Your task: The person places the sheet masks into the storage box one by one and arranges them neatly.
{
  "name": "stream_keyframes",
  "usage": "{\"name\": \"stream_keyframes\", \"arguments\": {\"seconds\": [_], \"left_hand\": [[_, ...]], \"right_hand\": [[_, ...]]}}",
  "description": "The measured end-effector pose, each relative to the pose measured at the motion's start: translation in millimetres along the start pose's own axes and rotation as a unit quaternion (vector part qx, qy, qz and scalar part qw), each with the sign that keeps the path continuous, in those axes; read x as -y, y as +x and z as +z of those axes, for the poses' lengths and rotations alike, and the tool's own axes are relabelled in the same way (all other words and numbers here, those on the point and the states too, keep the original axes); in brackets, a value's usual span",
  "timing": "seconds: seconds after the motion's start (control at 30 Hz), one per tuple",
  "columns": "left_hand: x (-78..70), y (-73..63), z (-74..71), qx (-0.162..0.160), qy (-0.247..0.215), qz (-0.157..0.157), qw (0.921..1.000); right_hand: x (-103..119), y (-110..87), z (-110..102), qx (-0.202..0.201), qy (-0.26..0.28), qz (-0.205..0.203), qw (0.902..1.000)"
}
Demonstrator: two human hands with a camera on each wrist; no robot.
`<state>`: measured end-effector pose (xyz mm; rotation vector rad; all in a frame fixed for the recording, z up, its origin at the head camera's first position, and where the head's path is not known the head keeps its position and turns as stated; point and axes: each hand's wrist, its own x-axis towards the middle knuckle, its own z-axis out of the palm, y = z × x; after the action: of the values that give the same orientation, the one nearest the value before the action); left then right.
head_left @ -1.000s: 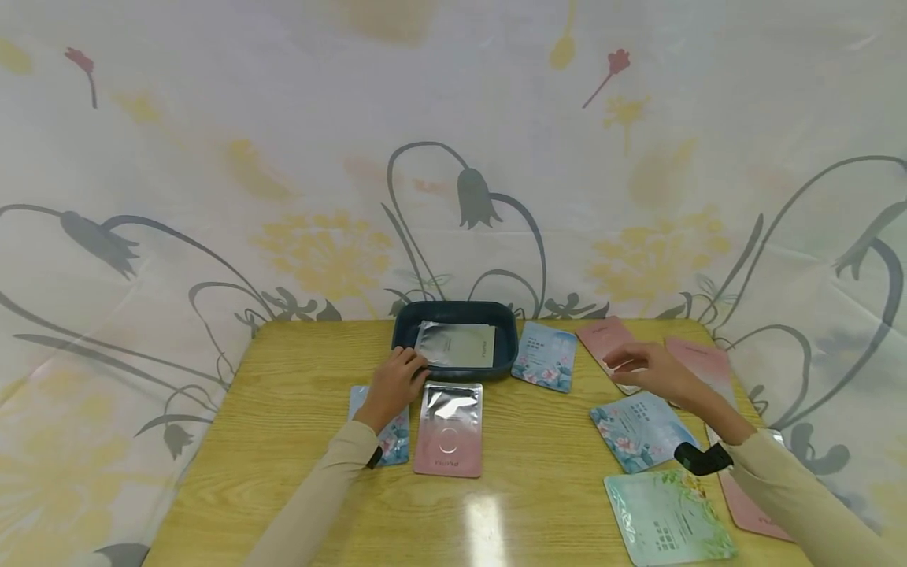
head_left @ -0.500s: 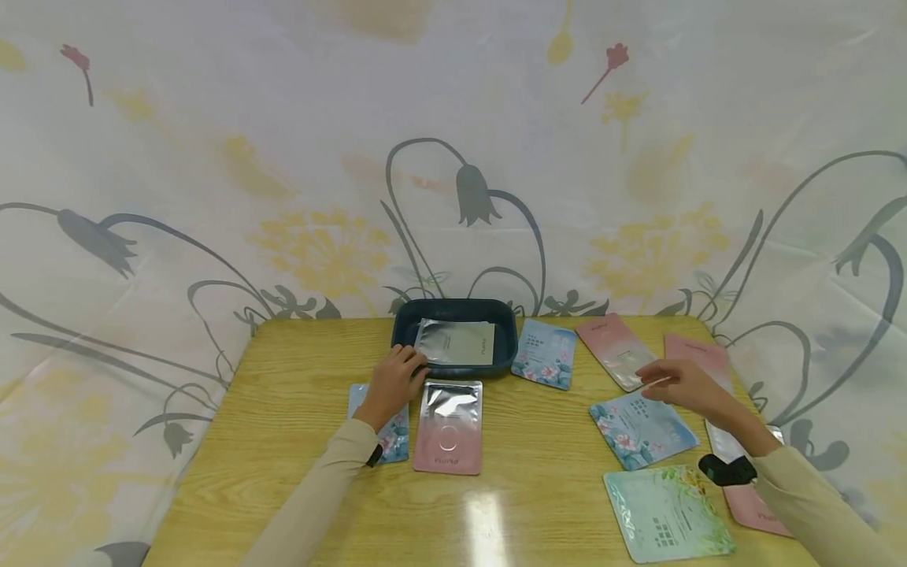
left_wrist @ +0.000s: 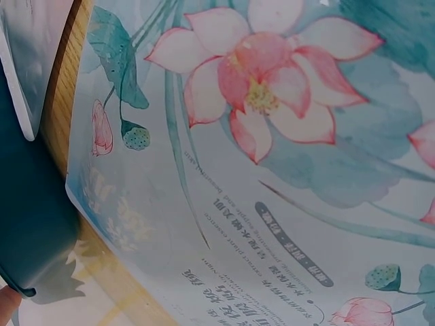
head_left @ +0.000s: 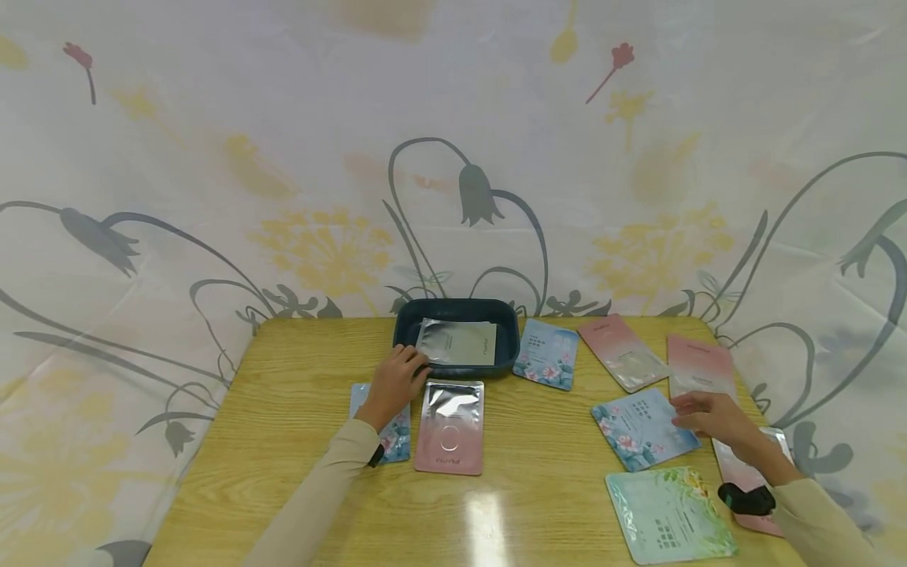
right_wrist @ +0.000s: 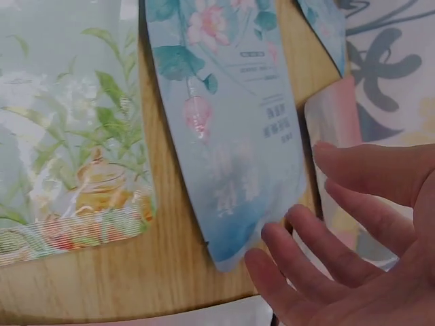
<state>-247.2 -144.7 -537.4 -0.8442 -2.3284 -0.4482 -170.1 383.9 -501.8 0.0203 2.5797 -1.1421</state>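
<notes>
My left hand (head_left: 395,382) holds the front left rim of a dark blue plastic basket (head_left: 512,358), its fingertips curled over the edge. Silvery face mask sachets (head_left: 459,343) lie in the basket. Below that wrist is a blue floral sachet (head_left: 398,437), partly covered by the hand. My right hand (head_left: 712,417) hovers at the right edge of another blue floral sachet (head_left: 641,433). In the right wrist view its fingers spread loosely, thumb apart, with fingertips right beside the edge of this blue sachet (right_wrist: 231,136) and nothing between them.
A pink and silver sachet (head_left: 449,433) lies before the basket. Right of the basket are a blue sachet (head_left: 546,354) and a pink one (head_left: 620,350). Farther right lie more pink sachets (head_left: 697,362), and a green one (head_left: 669,516) sits near the front. A patterned cloth (head_left: 453,157) hangs behind the table.
My right hand has moved right and toward me, from over the slanted pink sachet to the blue floral sachet's right edge. The left hand stays at the basket rim.
</notes>
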Motion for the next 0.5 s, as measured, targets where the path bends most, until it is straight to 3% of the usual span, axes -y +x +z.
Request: {"name": "stream_keyframes", "arguments": {"seconds": [0.2, 0.5], "left_hand": [[-0.2, -0.2, -1.6, 0.009, 0.005, -0.005, 0.9999], [0.5, -0.4, 1.0, -0.005, -0.003, -0.002, 1.0000]], "right_hand": [[-11, -4.0, 13, -0.056, -0.010, 0.011, 0.9983], [-19, -2.9, 28, -0.126, -0.052, 0.017, 0.9905]]}}
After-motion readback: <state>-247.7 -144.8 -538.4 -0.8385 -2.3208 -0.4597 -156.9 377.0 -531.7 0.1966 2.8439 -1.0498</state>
